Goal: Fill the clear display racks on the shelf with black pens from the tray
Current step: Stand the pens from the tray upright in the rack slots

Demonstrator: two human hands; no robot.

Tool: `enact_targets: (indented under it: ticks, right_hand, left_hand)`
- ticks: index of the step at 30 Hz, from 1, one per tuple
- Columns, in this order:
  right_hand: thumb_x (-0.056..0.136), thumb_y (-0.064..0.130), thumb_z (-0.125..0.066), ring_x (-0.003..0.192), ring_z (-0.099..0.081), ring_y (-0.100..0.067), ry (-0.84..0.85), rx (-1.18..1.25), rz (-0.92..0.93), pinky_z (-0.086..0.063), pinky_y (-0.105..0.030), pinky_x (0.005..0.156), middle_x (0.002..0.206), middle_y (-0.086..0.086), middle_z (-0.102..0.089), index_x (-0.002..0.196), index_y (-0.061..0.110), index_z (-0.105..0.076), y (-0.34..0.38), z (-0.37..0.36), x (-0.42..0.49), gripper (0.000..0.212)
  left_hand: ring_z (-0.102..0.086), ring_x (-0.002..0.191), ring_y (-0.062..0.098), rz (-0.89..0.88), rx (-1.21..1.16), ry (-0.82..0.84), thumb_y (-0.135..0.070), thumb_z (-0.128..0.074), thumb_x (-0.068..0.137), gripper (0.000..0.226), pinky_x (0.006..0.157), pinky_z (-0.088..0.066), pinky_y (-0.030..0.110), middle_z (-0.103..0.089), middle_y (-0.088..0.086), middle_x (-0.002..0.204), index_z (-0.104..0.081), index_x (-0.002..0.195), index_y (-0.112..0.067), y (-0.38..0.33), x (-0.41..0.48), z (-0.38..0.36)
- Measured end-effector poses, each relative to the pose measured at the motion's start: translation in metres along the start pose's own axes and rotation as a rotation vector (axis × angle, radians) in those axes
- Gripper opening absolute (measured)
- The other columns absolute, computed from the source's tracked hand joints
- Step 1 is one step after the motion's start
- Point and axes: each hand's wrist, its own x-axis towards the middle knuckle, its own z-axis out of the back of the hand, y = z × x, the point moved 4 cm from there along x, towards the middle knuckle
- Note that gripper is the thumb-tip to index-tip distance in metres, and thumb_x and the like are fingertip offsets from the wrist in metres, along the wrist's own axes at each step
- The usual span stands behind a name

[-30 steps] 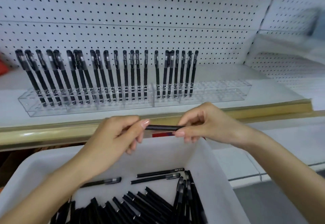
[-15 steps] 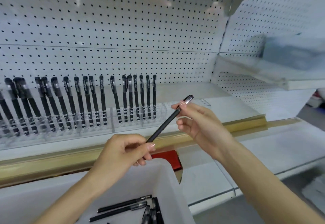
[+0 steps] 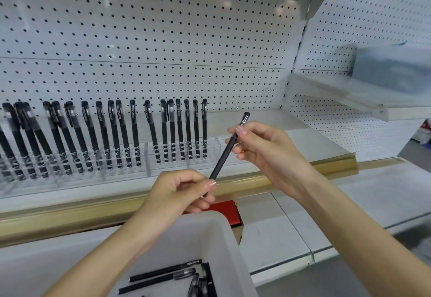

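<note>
Holding one black pen [image 3: 229, 147] at a slant between both hands, the person is carrying it above the near edge of the shelf [image 3: 314, 143], just in front of the clear display racks [image 3: 149, 157]. The left hand [image 3: 177, 194] is pinching the pen's lower end between thumb and curled fingers. The right hand [image 3: 263, 147] is pinching it higher up, just below the printed cap, with thumb and forefinger closed on the barrel and the other fingers loosely bent. This two-handed hold is probably serving to tip the pen cap-up, matching the row of pens [image 3: 179, 131] standing upright in the racks. The open slots [image 3: 218, 147] are lying just right of that row, directly behind the held pen, so it is likely heading there. Both forearms are reaching forward from the near edge, the left rising over the tray [image 3: 229, 238], where more loose pens [image 3: 163, 273] are lying flat at the near side.
</note>
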Motion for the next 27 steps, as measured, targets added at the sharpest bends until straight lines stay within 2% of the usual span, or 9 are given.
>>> enact_targets:
  ticks: [2,5,7,10,14,17,22,24,27]
  right_hand:
    - [0.083,0.022,-0.064,0.065,-0.061,-0.011,-0.001,-0.105,0.042,-0.052,-0.02,0.06,0.086,-0.009,-0.071,0.099,-0.003,-0.065,0.009,0.001,0.004,0.031]
    - [0.088,0.019,-0.065,0.07,-0.066,-0.012,-0.102,-0.288,0.152,-0.055,-0.024,0.062,0.091,-0.012,-0.073,0.097,-0.001,-0.063,0.03,0.012,0.019,0.022]
    - [0.089,0.014,-0.065,0.069,-0.067,-0.014,-0.183,-0.334,0.219,-0.057,-0.026,0.064,0.09,-0.013,-0.073,0.099,0.001,-0.059,0.044,0.021,0.032,0.017]
    - [0.09,0.01,-0.065,0.07,-0.069,-0.011,-0.229,-0.413,0.264,-0.058,-0.024,0.067,0.082,-0.007,-0.072,0.104,0.0,-0.057,0.053,0.03,0.052,0.019]
    - [0.09,0.005,-0.063,0.074,-0.068,-0.02,-0.195,-0.501,0.265,-0.057,-0.022,0.067,0.088,-0.019,-0.071,0.107,-0.01,-0.052,0.048,0.029,0.073,0.025]
    - [0.09,0.003,-0.062,0.07,-0.067,-0.017,-0.151,-0.532,0.259,-0.057,-0.023,0.067,0.085,-0.015,-0.07,0.101,0.0,-0.054,0.04,0.024,0.085,0.014]
    - [0.09,0.005,-0.063,0.073,-0.067,-0.016,-0.082,-0.594,0.222,-0.058,-0.028,0.072,0.085,-0.015,-0.071,0.093,0.01,-0.055,0.028,0.019,0.1,0.01]
    - [0.09,0.006,-0.064,0.074,-0.068,-0.017,-0.073,-0.635,0.216,-0.058,-0.028,0.071,0.085,-0.016,-0.071,0.095,0.008,-0.054,0.023,0.017,0.104,0.011]
    - [0.09,0.008,-0.064,0.072,-0.067,-0.016,-0.056,-0.685,0.199,-0.057,-0.028,0.069,0.079,-0.013,-0.071,0.096,0.007,-0.053,0.009,0.014,0.107,0.012]
  left_hand:
    - [-0.066,0.072,0.009,-0.095,0.136,-0.04,-0.021,-0.062,0.088,0.013,0.069,-0.054,0.023,-0.073,-0.003,0.075,-0.073,0.084,-0.016,-0.002,0.007,0.006]
    - [-0.061,0.094,-0.005,-0.388,0.654,-0.195,-0.051,-0.05,0.089,0.028,0.083,-0.049,0.027,-0.069,-0.023,0.099,-0.07,0.1,-0.034,-0.015,0.012,0.026]
    - [-0.056,0.107,-0.002,-0.454,0.942,-0.23,-0.06,-0.036,0.09,0.048,0.091,-0.046,0.029,-0.061,-0.021,0.119,-0.063,0.12,-0.033,-0.025,0.013,0.035]
    - [-0.047,0.129,0.012,-0.396,1.202,-0.171,-0.061,-0.025,0.088,0.067,0.108,-0.032,0.028,-0.048,-0.008,0.143,-0.043,0.143,-0.027,-0.027,0.018,0.041]
    - [-0.03,0.142,0.015,-0.356,1.313,-0.121,-0.062,-0.016,0.089,0.072,0.107,-0.004,0.025,-0.031,-0.005,0.154,-0.027,0.15,-0.026,-0.018,0.023,0.043]
    - [-0.043,0.134,0.016,-0.376,1.42,-0.12,-0.067,-0.009,0.09,0.078,0.106,-0.013,0.031,-0.043,-0.004,0.147,-0.043,0.144,-0.021,-0.011,0.026,0.047]
    - [-0.063,0.114,0.016,-0.4,1.516,-0.08,-0.066,-0.018,0.092,0.075,0.096,-0.041,0.033,-0.061,-0.003,0.131,-0.062,0.128,-0.017,-0.014,0.031,0.049]
    - [-0.055,0.124,0.014,-0.373,1.482,-0.046,-0.073,-0.008,0.086,0.086,0.099,-0.043,0.032,-0.051,-0.007,0.141,-0.054,0.136,-0.022,-0.019,0.03,0.049]
    - [-0.032,0.14,0.008,-0.375,1.425,-0.031,-0.08,0.008,0.073,0.099,0.108,-0.022,0.025,-0.027,-0.014,0.155,-0.03,0.149,-0.029,-0.019,0.028,0.049]
